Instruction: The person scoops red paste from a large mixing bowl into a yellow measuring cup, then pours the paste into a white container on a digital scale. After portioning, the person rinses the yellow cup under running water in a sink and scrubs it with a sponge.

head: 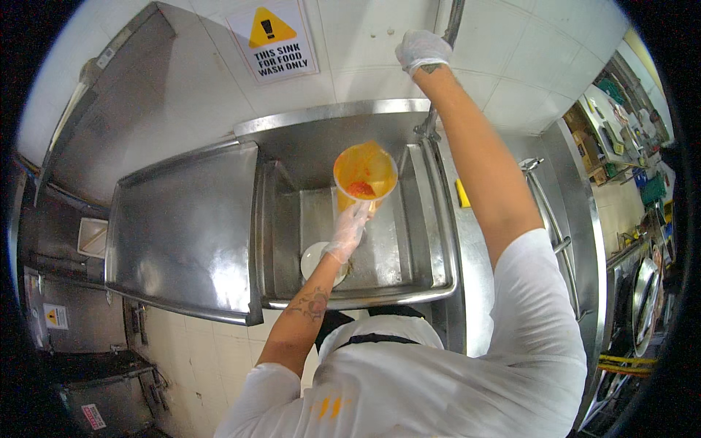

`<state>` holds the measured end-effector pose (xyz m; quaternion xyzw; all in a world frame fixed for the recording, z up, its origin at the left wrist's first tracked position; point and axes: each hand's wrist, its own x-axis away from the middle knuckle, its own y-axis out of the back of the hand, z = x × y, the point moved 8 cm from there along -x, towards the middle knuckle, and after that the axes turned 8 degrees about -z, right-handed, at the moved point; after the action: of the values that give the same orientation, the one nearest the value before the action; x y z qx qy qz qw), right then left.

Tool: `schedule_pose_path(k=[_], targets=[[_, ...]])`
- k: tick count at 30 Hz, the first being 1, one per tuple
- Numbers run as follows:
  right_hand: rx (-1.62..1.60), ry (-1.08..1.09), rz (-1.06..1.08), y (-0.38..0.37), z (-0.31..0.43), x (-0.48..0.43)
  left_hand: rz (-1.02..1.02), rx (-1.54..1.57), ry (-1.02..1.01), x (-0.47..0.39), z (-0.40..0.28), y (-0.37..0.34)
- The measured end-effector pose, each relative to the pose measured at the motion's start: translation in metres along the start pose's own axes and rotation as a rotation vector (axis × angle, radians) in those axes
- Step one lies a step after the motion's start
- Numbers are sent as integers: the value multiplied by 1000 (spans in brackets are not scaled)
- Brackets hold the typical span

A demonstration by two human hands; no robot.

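My gloved left hand (350, 229) grips a translucent plastic container (378, 164) from below, over the sink basin. Its open mouth faces up toward me, and orange-red residue (361, 189) coats the inside. Under my left wrist, a white round dish (313, 261) lies on the floor of the stainless steel sink (383, 268), partly hidden by my forearm. My gloved right hand (424, 51) is raised high by the wall, its fingers curled, beside a metal pipe (455, 22). Whether it grips the pipe or something behind the fingers is hidden.
A steel drainboard (181, 230) adjoins the sink on the left. A yellow object (463, 194) lies on the right-hand ledge, with a metal rail (556, 230) beyond. A warning sign (272, 41) hangs on the tiled wall. Shelves (613, 131) with kitchen goods stand far right.
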<state>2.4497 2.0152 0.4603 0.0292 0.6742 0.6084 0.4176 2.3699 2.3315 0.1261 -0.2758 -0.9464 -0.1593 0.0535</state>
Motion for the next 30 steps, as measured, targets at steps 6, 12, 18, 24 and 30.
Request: schedule_pose_path(k=[6, 12, 18, 24, 30], targets=[[195, 366, 122, -14, -2, 2, 85, 64, -1, -54, 23, -55], [-57, 566, 255, 4, -17, 0, 152, 153, 51, -74, 43, -83], [20, 566, 295, 3, -14, -13, 176, 53, 28, -76, 22, -72], [-49, 813, -55, 28, -7, -4, 169, 39, 82, -82, 11, -61], [-175, 730, -139, 39, -12, 12, 159, -45, 63, -69, -9, -52]])
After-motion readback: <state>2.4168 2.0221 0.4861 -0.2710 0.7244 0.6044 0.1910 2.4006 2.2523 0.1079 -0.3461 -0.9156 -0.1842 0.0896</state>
